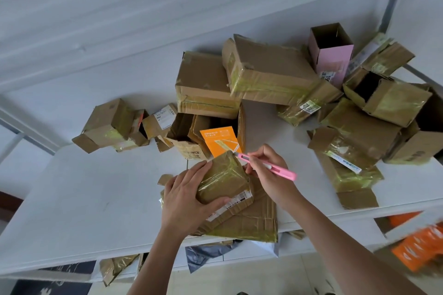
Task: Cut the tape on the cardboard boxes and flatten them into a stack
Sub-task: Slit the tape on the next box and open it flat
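1. Two bare hands work at the near edge of the white table (pixel 72 199). The left hand (pixel 185 201) grips a small taped cardboard box (pixel 224 178), thumb curled along its near side by the shipping label, fingers wrapped over the left and top edges.
2. The right hand (pixel 268 172) pinches a pink utility knife (pixel 266 163) like a pen, fingers curled round its middle. The blade end touches the top far corner of the small box.
3. That box sits tilted on a flattened cardboard sheet (pixel 251 220), which overhangs the table's near edge.
4. Just beyond the knife tip stands an open brown box (pixel 191 136) with an orange carton (pixel 219 139) leaning in it.
5. Farther left lies a cluster of small taped boxes (pixel 107 124), well apart from the hands.
6. Behind the open box sits a closed taped box (pixel 203 84), and a larger flat box (pixel 268 72) leans against it on the right.
7. To the far right, a heap of taped and opened boxes (pixel 374 112) spreads out, with an upright pink box (pixel 332 55), open at the top, at its back.
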Demonstrator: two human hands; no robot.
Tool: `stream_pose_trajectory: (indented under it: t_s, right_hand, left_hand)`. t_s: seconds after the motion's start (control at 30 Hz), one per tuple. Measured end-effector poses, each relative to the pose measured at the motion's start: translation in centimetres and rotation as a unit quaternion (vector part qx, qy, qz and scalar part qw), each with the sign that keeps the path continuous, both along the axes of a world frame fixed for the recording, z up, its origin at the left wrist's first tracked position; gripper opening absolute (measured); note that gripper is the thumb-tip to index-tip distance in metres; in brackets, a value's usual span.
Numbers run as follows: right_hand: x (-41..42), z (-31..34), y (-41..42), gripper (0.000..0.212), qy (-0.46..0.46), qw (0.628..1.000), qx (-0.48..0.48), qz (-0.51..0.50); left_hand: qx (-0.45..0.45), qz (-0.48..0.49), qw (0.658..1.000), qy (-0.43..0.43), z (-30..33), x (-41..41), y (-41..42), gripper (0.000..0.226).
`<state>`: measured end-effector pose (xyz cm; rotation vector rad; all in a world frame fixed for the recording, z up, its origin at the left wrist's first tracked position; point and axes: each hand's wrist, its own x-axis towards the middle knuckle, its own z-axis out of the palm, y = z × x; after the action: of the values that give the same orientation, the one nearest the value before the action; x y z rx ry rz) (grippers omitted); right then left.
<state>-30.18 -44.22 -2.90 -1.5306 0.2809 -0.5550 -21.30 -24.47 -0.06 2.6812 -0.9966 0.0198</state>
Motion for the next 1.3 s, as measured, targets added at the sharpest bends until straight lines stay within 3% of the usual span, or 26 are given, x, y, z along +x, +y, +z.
stream_pose_trajectory:
  t_s: [0.13,0.27,0.5,0.7,0.9,1.3]
  right_hand:
    - [-0.3,0.3,-1.0,0.021,0.024,0.999,-0.013,0.019]
    - [-1.5,0.3,-1.6,0.023,0.052,0.998,0.033,0.033]
    - [-3.5,-0.1,-2.0,0.017,0.056,0.995,0.052,0.061]
    - [-4.2,0.3,-2.9,0.015,0.062,0.994,-0.001,0.094]
    - [-2.2,0.9,-2.7,0.018,0.003,1.0,0.026,0.004]
    - [-0.5,0.6,-1.0,0.015,0.027,0.998,-0.05,0.04]
  left_hand:
    - [0.016,-0.005,1.0,-0.004,-0.2,0.2,-0.5,0.097]
    - [0.015,-0.002,1.0,0.002,-0.3,0.7,-0.9,0.099]
    - [0.007,0.005,1.0,0.024,-0.3,1.4,-1.2,0.107]
    - [0.007,0.002,1.0,0.016,-0.3,1.0,-1.0,0.104]
    - [0.012,-0.002,1.0,0.002,-0.4,0.7,-0.8,0.099]
    - [0.011,0.002,1.0,-0.018,-0.5,0.0,-0.7,0.095]
